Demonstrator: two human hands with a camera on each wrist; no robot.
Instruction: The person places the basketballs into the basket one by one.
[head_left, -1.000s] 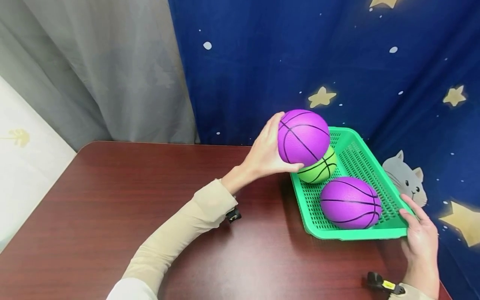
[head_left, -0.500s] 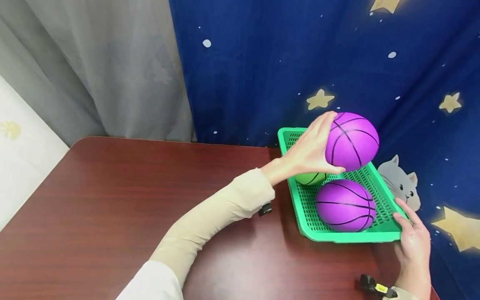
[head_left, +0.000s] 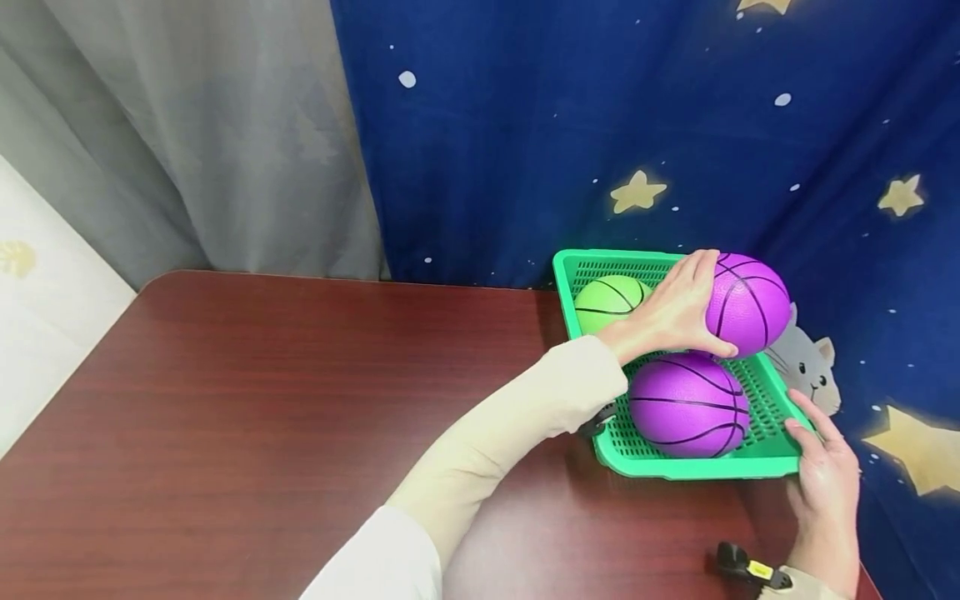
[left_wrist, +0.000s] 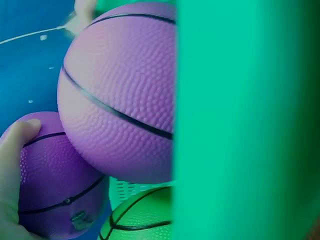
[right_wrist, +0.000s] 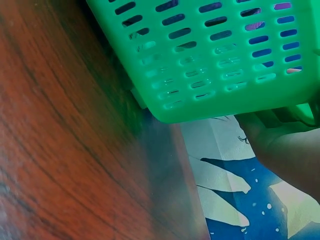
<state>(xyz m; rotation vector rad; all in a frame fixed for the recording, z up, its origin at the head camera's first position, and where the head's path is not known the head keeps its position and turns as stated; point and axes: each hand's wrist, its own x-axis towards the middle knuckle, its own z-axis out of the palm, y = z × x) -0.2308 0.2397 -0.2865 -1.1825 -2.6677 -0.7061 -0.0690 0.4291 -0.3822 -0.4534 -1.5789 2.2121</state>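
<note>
My left hand (head_left: 675, 312) grips a small purple basketball (head_left: 747, 304) over the back right of a green plastic basket (head_left: 697, 468). In the left wrist view the thumb lies along that held purple ball (left_wrist: 55, 185). A second purple basketball (head_left: 688, 406) sits in the front of the basket, and a green basketball (head_left: 611, 302) in its back left corner. My right hand (head_left: 825, 479) holds the basket's right front corner, thumb and a finger over the rim. The right wrist view shows the slotted basket wall (right_wrist: 210, 60) with part of that hand (right_wrist: 290, 155) beneath.
A dark red wooden table (head_left: 300, 400) stretches left of the basket. Its right edge runs close by my right hand. Behind hang a grey curtain (head_left: 202, 142) and a blue curtain (head_left: 510, 142) with stars and a cat print.
My left hand has carried the purple basketball rightward, across the green ball, and then lower over the basket's back right. My right hand keeps hold of the basket corner.
</note>
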